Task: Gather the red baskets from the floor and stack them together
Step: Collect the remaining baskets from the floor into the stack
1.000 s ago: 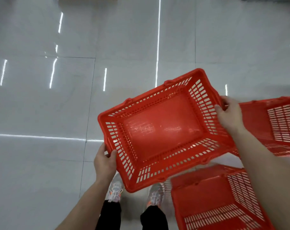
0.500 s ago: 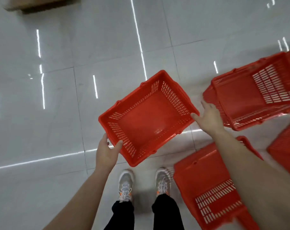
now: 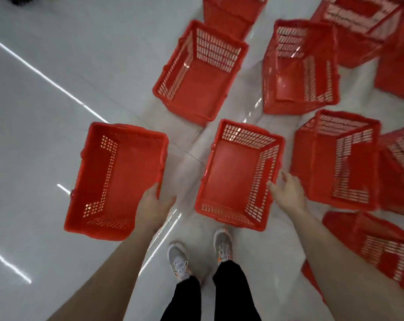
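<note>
My left hand (image 3: 151, 205) grips the right rim of one red basket (image 3: 113, 179), held at left. My right hand (image 3: 289, 193) is spread, just beside the right rim of a second basket (image 3: 233, 177) on the floor (image 3: 34, 112), near centre. Further baskets (image 3: 196, 72) stand beyond.

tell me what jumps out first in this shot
Red slatted baskets lie scattered over the glossy white tiled floor, mostly ahead and to the right. At the left, the left hand grips the rim of the left basket. The right hand, fingers spread, reaches at the right wall of the middle basket, just ahead of the grey sneakers.
</note>
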Demonstrator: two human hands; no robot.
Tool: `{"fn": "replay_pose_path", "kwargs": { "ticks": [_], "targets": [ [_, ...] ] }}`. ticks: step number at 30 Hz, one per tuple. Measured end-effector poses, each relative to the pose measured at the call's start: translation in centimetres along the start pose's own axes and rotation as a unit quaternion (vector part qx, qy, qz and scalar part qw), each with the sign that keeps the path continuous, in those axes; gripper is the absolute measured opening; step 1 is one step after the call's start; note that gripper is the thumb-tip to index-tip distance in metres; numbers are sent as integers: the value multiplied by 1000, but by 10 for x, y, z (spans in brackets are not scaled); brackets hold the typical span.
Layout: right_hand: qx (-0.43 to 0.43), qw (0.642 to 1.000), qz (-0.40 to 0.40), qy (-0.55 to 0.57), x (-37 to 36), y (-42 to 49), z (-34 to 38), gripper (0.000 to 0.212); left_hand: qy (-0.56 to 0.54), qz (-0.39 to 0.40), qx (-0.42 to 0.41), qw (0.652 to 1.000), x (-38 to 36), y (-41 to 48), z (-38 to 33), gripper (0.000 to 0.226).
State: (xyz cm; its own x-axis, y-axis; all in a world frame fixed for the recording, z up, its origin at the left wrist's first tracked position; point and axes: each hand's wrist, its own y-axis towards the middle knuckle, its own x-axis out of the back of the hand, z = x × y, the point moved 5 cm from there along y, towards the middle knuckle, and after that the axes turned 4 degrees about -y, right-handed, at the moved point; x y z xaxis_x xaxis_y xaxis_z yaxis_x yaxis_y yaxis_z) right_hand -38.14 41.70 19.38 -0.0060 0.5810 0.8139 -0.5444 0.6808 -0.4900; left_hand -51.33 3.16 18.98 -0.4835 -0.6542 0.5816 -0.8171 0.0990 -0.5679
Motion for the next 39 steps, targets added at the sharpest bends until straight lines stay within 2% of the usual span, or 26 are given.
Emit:
{"fn": "replay_pose_path", "kwargs": {
  "ticks": [3,6,11,15,19,23,27,34,39],
  "targets": [
    [-50,997,33,40,-26,5,-78,58,45,47,-23,998,-59,24,-7,71],
    [-89,993,41,70,-68,16,-134,61,38,65,-24,997,-117,48,-3,81],
    [-99,984,14,146,-151,63,-173,70,52,54,-39,996,-202,107,20,90],
    [-66,970,-36,233,-195,109,-180,39,7,51,-49,997,-252,154,42,72],
    [-42,955,-88,280,-208,114,-189,31,-4,6,-84,996,-268,169,46,42],
    [-10,954,-100,284,-188,84,-181,35,11,-65,-130,989,-240,140,27,29],
    [-11,954,-99,282,-128,31,-151,38,-15,-82,-107,991,-181,74,-1,30],
    [42,957,-89,273,9,-95,-40,38,-51,-158,-89,982,-9,-58,-52,28],
    [78,947,-51,307,36,-170,61,31,-77,-236,-55,967,112,-114,-41,26]
  ]
}}
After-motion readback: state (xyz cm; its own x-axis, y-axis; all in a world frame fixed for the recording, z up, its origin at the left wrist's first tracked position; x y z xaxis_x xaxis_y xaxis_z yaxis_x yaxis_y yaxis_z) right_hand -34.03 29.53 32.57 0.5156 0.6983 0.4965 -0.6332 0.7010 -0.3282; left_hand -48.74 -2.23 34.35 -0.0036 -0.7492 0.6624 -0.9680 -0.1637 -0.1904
